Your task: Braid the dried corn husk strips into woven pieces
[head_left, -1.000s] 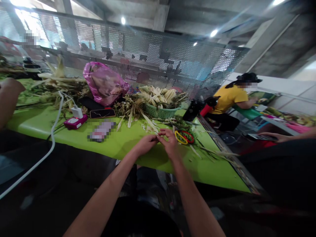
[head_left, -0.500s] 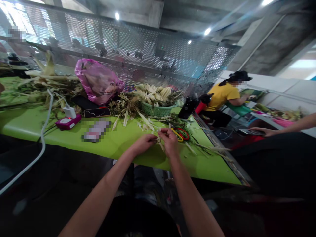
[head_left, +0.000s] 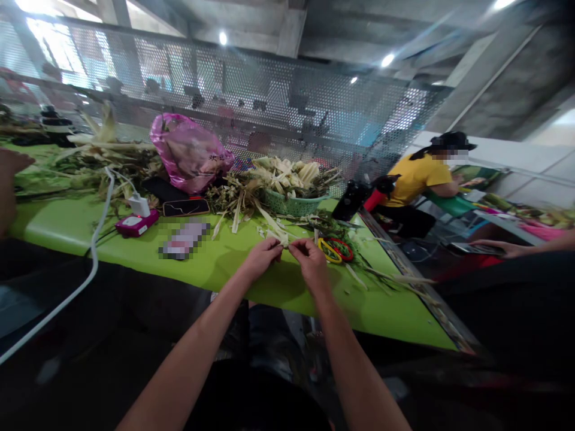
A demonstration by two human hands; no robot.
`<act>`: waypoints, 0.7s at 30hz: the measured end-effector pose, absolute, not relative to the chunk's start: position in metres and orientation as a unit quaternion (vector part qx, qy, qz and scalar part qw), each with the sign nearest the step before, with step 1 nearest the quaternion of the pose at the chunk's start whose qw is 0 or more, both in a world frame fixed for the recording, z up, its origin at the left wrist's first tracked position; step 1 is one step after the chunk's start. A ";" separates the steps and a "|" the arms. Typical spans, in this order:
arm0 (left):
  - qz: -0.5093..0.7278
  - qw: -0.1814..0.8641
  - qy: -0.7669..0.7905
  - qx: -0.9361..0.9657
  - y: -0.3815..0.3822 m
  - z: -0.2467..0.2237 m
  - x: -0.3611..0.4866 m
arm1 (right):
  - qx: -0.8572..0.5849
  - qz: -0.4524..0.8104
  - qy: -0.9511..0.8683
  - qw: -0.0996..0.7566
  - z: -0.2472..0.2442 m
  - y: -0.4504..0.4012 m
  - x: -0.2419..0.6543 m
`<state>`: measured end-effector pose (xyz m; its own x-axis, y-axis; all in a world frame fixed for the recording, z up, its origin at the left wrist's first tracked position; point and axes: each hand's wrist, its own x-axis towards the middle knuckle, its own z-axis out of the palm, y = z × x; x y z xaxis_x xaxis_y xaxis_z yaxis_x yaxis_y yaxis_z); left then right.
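Observation:
Over the green tabletop (head_left: 215, 260), my left hand (head_left: 264, 258) pinches a small pale piece of plant (head_left: 284, 239), perhaps a leaf or husk strip. My right hand (head_left: 309, 261), thumb and fingers pressed together, meets the same piece from the right side. Its exact shape is too small to make out. Just right of my right hand lie scissors with yellow and red handles (head_left: 330, 251), among green plant scraps. Behind both hands stands a green basket (head_left: 294, 205) heaped with pale, peeled plant strips (head_left: 287, 173).
A pink plastic bag (head_left: 191, 152), a dark phone (head_left: 186, 207) and a magenta power socket (head_left: 137, 222) with a white cable lie to the left. Heaped stalks (head_left: 105, 146) are further back. A person in yellow (head_left: 417, 179) sits at right; other people's hands show at both edges.
The view has shifted slightly, so the table appears further right. My hands have moved a little apart, and the pale piece now shows between the fingertips. A hand has come in at the left edge.

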<state>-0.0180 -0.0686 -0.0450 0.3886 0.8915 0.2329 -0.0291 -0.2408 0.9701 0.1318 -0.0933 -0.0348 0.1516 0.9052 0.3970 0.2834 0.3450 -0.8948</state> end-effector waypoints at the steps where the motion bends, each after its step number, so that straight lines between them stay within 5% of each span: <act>1: 0.443 0.523 0.330 0.649 -0.068 -0.046 -0.018 | -0.503 0.272 -0.593 0.567 -0.034 -0.093 0.132; 21: 0.410 0.522 0.314 0.679 -0.069 -0.043 -0.021 | -0.460 0.360 -0.590 0.557 -0.035 -0.091 0.134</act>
<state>-0.0208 -0.0692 -0.0433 0.4668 0.8542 0.2291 -0.0022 -0.2579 0.9662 0.1339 -0.0908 -0.0352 0.0447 0.9443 0.3262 0.1410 0.3173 -0.9378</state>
